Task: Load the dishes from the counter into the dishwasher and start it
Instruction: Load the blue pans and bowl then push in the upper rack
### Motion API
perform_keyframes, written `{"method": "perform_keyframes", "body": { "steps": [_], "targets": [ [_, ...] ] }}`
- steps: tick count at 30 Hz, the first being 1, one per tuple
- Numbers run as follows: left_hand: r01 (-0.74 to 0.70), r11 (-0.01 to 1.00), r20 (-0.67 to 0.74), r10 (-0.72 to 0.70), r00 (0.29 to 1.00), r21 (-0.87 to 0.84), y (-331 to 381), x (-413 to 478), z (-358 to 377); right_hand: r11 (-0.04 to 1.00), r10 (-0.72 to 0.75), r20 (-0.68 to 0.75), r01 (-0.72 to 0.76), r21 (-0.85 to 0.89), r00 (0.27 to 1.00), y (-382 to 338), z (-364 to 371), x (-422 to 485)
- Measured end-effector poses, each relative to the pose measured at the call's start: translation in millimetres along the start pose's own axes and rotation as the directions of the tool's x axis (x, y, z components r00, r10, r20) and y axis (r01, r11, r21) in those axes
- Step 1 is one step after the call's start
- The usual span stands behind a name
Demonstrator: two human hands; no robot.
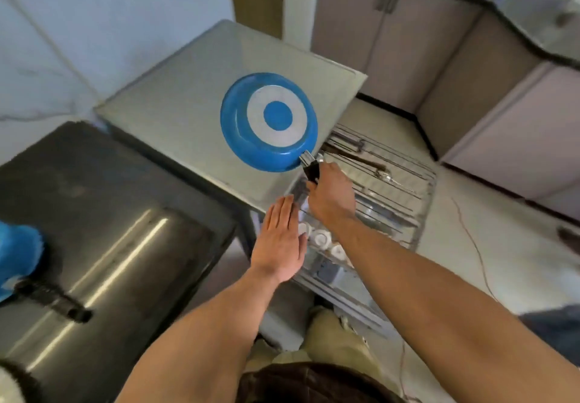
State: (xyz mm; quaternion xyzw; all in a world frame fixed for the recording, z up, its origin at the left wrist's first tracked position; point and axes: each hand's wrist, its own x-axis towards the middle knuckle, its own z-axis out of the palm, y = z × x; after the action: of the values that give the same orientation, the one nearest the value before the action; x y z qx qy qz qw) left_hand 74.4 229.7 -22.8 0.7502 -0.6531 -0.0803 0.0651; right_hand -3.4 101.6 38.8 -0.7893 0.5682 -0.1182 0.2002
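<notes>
A blue frying pan (269,121) hangs bottom-up in the air, its underside showing a silver ring round a blue centre. My right hand (331,193) grips its black handle, holding the pan over the grey top of the dishwasher (175,113). My left hand (279,239) is flat with straight fingers, holding nothing, just left of the right wrist. Below both hands the pulled-out wire racks (392,189) show utensils on the upper level and several white cups (323,241) lower down.
A dark counter with a steel sink (119,264) lies at the left; a second blue pan (18,258) with a black handle sits at its left edge. Beige cabinets (439,57) stand behind. A thin cable (477,252) runs across the white floor at the right.
</notes>
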Motion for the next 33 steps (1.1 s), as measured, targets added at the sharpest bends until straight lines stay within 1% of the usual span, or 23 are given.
{"method": "perform_keyframes", "body": {
  "steps": [3,6,10,13,17,21,24,28,33],
  "targets": [
    [-0.081,0.997,0.077,0.082,0.994,-0.017,30.7,16.2,18.0,0.994,0.11,-0.016,-0.11,0.025,0.994,63.3,-12.9,-3.7],
    [-0.11,0.994,0.135,0.112,0.985,-0.025,55.1,32.5,36.3,0.981,0.192,0.01,-0.192,0.021,0.981,124.7,-18.0,-7.2],
    [-0.069,0.997,0.203,0.076,0.976,-0.045,80.0,56.6,58.2,0.965,0.264,0.107,-0.263,-0.024,0.959,196.3,-10.1,3.2],
    [-0.023,0.999,0.262,0.029,0.965,-0.025,94.9,73.5,75.4,0.959,0.283,0.188,-0.274,-0.073,0.94,239.7,-1.4,22.3],
    [0.086,0.996,0.346,-0.08,0.935,-0.002,109.9,94.2,104.4,0.963,0.262,0.298,-0.228,-0.143,0.918,287.1,16.0,57.8],
    [0.197,0.98,0.417,-0.194,0.888,0.036,115.1,107.5,130.9,0.966,0.205,0.373,-0.127,-0.223,0.905,309.7,41.7,98.2],
    [0.27,0.961,0.438,-0.268,0.858,0.059,110.4,114.8,145.1,0.967,0.158,0.42,-0.053,-0.25,0.894,306.4,67.9,128.9],
    [0.364,0.926,0.436,-0.368,0.821,0.096,99.5,120.5,163.3,0.973,0.087,0.479,0.03,-0.23,0.873,290.3,110.9,164.3],
    [0.413,0.901,0.461,-0.426,0.779,0.134,83.4,115.2,185.1,0.968,0.003,0.519,0.127,-0.215,0.855,272.9,157.2,192.7]
  ]
}}
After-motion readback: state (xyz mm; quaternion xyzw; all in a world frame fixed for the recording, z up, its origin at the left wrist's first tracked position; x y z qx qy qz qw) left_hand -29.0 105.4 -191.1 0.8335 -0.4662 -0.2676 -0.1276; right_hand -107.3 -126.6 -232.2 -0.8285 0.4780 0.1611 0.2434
